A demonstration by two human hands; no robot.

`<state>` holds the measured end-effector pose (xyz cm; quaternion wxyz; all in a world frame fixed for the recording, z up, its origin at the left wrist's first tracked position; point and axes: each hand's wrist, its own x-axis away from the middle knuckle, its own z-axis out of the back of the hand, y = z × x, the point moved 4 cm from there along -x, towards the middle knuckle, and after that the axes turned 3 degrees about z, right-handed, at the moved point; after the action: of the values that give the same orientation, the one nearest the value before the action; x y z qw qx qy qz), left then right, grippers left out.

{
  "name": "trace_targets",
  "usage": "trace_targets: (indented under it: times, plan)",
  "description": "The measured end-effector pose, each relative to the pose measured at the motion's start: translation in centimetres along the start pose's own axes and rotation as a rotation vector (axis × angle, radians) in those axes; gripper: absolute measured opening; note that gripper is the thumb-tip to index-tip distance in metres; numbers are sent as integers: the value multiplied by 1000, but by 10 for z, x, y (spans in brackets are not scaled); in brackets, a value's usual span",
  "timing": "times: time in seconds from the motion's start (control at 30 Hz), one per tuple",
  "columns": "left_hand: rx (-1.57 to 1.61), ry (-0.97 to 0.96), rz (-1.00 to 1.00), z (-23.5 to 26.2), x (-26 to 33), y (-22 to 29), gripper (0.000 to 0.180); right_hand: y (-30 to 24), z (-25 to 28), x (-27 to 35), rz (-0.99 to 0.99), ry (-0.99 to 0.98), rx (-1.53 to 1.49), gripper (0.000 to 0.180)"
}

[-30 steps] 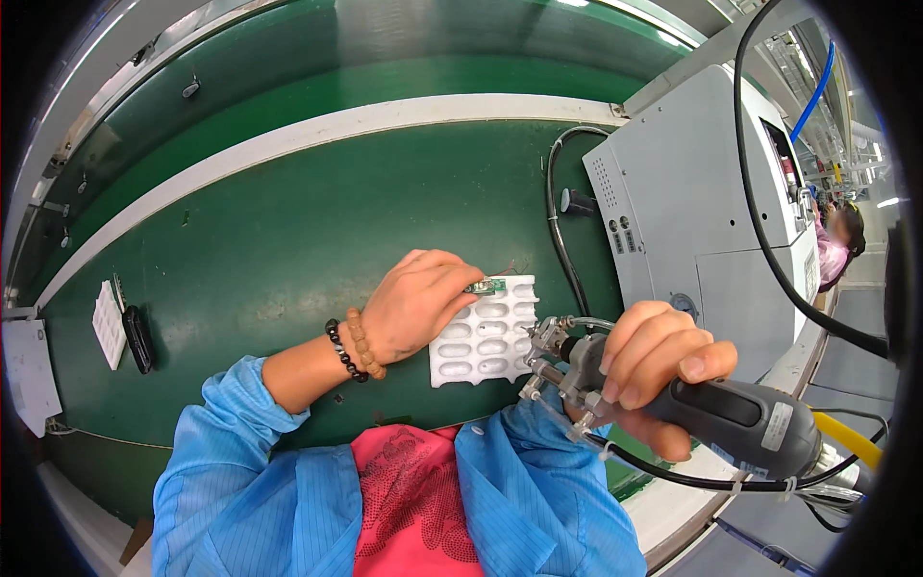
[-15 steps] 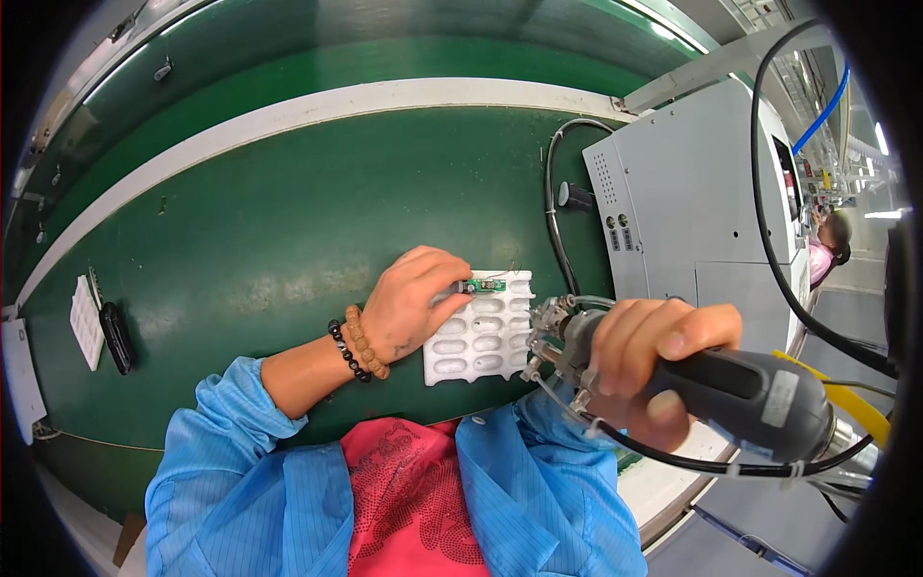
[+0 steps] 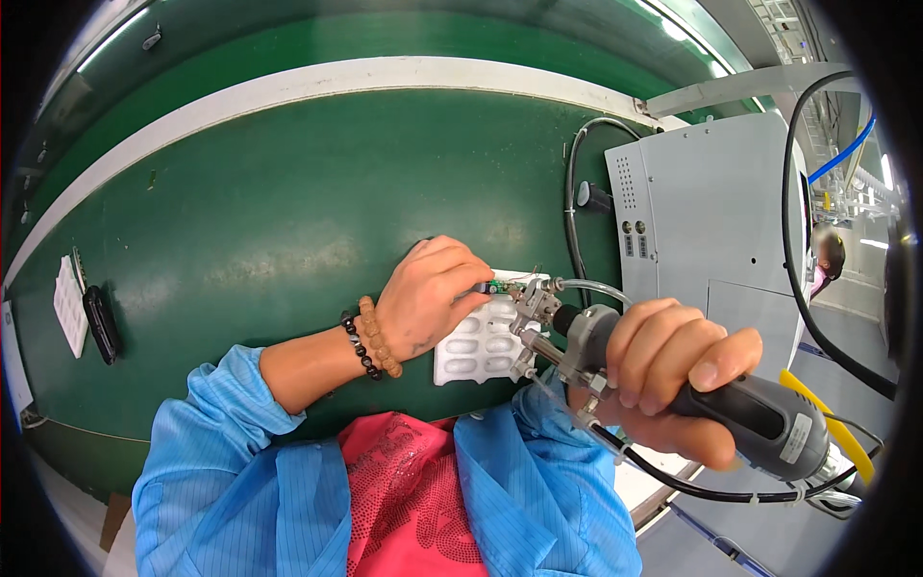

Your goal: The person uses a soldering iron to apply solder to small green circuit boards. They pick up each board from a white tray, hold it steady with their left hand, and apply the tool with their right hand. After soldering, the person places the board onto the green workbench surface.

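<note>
On the green surface (image 3: 288, 192) lay a white moulded tray (image 3: 478, 353), with a small green circuit board (image 3: 497, 287) over its far end. I had the near end of the board pinched between the thumb and fingers of the left hand (image 3: 433, 293); the right hand (image 3: 678, 370) was wrapped around a grey-and-black handheld tool (image 3: 760, 428). The tool's metal head (image 3: 540, 310) partly overlapped the board; contact I could not determine. A grey machine cabinet (image 3: 711, 207) stood beyond, at right.
</note>
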<state>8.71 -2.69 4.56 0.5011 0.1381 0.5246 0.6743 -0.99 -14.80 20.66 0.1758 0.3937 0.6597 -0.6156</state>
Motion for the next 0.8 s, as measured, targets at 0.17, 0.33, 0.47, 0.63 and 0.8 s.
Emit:
trace_targets:
  times: [0.17,0.33,0.47,0.63,0.8]
  plan:
    - [14,0,-7,-1,1,-2,30,4,0,0,-20,-24,-7,51]
    - [14,-5,12,-1,1,-1,29,8,-1,-2,-64,-51,7,52]
    - [18,-4,8,-2,1,-2,29,10,-2,-1,-73,-48,1,52]
    - [23,3,6,-3,1,-2,29,9,-2,-1,-82,-68,7,54]
    - [21,7,3,-2,1,-2,28,11,-3,-1,-93,-66,3,54]
